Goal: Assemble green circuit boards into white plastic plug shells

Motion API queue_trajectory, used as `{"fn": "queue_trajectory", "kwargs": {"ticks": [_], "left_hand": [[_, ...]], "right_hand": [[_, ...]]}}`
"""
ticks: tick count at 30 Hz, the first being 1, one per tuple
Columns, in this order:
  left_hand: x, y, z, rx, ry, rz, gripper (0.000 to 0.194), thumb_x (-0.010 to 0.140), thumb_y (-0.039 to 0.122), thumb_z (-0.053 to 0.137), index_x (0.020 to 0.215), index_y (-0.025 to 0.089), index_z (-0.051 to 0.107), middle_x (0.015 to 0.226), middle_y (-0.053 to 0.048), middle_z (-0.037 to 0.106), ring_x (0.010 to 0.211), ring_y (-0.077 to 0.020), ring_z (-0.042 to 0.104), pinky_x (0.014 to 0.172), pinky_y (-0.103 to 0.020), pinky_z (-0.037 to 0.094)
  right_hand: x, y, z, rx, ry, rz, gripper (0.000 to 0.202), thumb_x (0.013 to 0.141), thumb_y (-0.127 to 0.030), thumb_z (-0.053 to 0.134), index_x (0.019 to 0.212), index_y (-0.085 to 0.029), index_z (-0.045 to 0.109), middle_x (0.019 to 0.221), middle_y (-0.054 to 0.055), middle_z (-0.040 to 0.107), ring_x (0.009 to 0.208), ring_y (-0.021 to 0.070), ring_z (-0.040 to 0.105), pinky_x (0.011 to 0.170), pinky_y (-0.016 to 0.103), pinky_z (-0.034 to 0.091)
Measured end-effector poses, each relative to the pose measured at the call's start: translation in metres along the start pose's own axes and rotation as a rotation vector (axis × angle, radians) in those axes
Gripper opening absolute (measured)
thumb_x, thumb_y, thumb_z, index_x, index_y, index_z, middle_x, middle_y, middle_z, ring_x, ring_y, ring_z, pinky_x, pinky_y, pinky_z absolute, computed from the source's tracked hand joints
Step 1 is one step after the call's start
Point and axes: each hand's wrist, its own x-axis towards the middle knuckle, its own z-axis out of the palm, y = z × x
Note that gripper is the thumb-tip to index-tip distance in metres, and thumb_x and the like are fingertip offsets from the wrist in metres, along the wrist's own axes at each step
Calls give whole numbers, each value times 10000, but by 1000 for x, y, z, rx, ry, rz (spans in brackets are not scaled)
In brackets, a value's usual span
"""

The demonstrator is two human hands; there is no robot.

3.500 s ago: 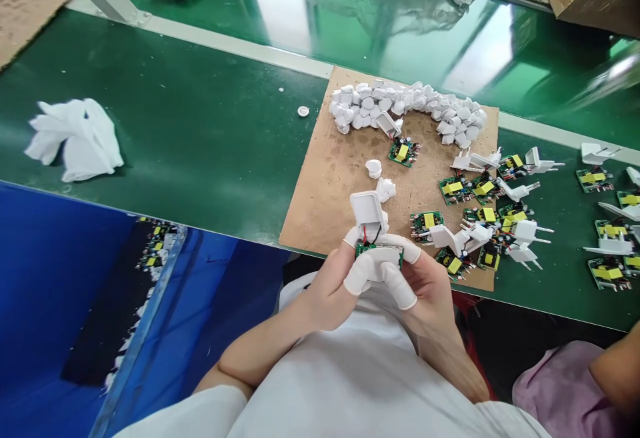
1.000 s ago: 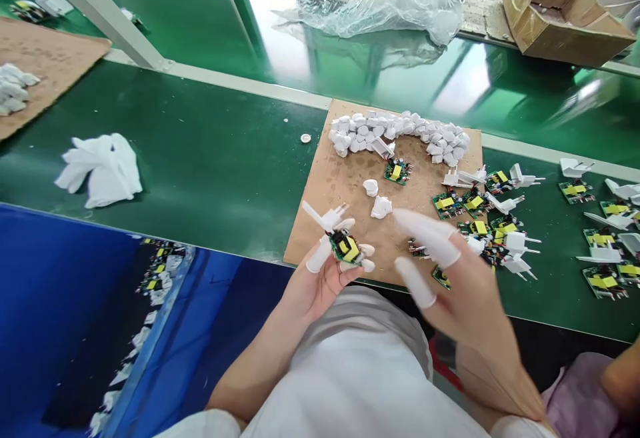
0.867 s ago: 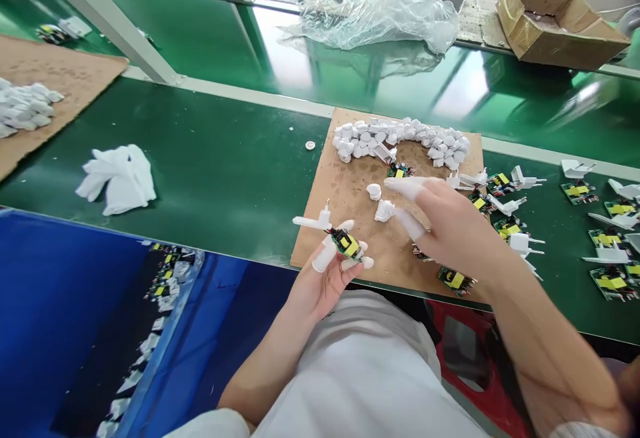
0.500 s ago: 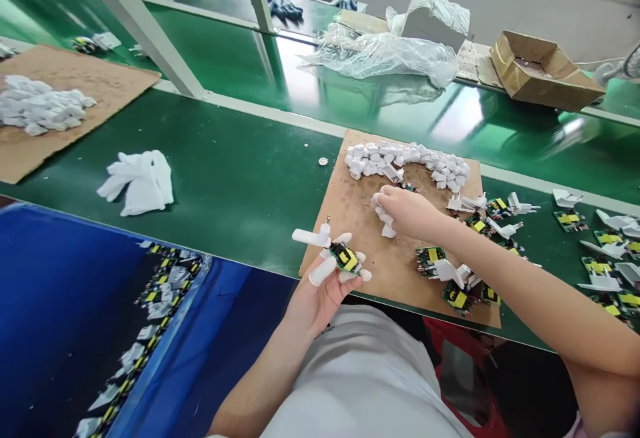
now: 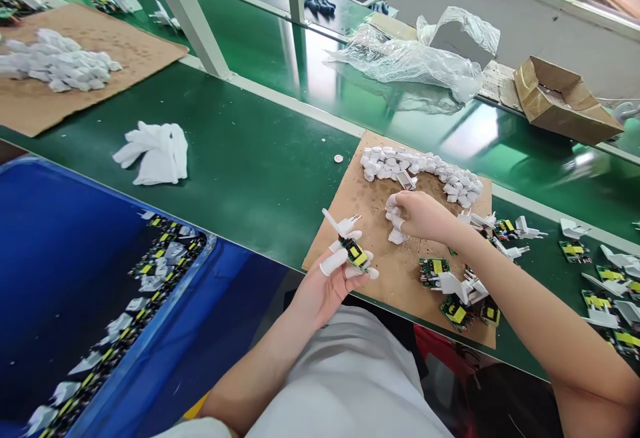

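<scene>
My left hand (image 5: pixel 333 281), with white covers on its fingertips, holds a small green circuit board (image 5: pixel 356 253) with a yellow-wrapped part. A white plug piece (image 5: pixel 345 226) is joined to the board and sticks up past the fingers. Over the cardboard sheet (image 5: pixel 345 208), my right hand (image 5: pixel 413 215) has its covered fingers bent together at a few small white pieces (image 5: pixel 399 235). Whatever lies between those fingertips is too small to make out. Behind it, a curved heap of white pieces (image 5: pixel 390 163) lies on the cardboard, with one open white shell (image 5: pixel 406 180) at its near edge.
More boards with plugs (image 5: pixel 456 311) lie right of my hands. A white glove (image 5: pixel 163 155) rests on the green bench (image 5: pixel 250 158). A blue bin (image 5: pixel 165 345) with boards stands at left. Behind are plastic wrap (image 5: pixel 405 58), a cardboard box (image 5: pixel 563 105) and a metal post (image 5: pixel 193 18).
The camera view has shifted. My left hand has tilted the board and plug a little. My right hand remains low over the cardboard, its fingers still at the small white pieces.
</scene>
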Motion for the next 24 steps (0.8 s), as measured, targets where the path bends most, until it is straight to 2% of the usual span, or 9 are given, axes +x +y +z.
{"fn": "queue_trajectory", "kwargs": {"ticks": [4, 9, 16, 21, 24], "left_hand": [[2, 1, -2, -5, -13, 8, 799, 868, 333, 810, 1578, 160, 486, 982, -70, 803, 836, -208, 800, 819, -311, 642], [1, 0, -2, -16, -72, 28, 885, 810, 345, 857, 1590, 180, 473, 996, -65, 805, 898, -242, 805, 864, -336, 630], [0, -6, 3, -24, -108, 63, 837, 837, 409, 854, 1575, 241, 497, 1066, -67, 810, 1028, -290, 797, 960, -422, 621], [0, -11, 5, 5, -127, 57, 853, 810, 505, 884, 1539, 224, 542, 1074, -88, 817, 974, -277, 806, 904, -393, 636], [0, -14, 7, 35, -135, 34, 822, 798, 591, 866, 1477, 206, 608, 1063, -98, 821, 930, -274, 814, 902, -409, 644]], "right_hand": [[1, 2, -1, 28, -2, -29, 238, 796, -39, 597, 917, -144, 773, 897, 104, 739, 812, 234, 685, 741, 292, 467], [-4, 4, -5, 69, 31, -17, 249, 761, 9, 579, 861, -137, 754, 820, 87, 703, 778, 228, 652, 736, 289, 464], [-14, 5, 2, 148, 171, 37, 92, 851, -105, 625, 897, -167, 675, 880, 71, 660, 721, 198, 595, 696, 282, 438], [-19, 8, 9, 192, 287, 100, 115, 817, -88, 617, 838, -200, 600, 857, 52, 640, 702, 191, 573, 670, 286, 404], [-25, 10, 11, 323, 375, 147, 123, 820, -135, 659, 789, -217, 572, 794, 25, 635, 655, 175, 563, 638, 278, 403]]}}
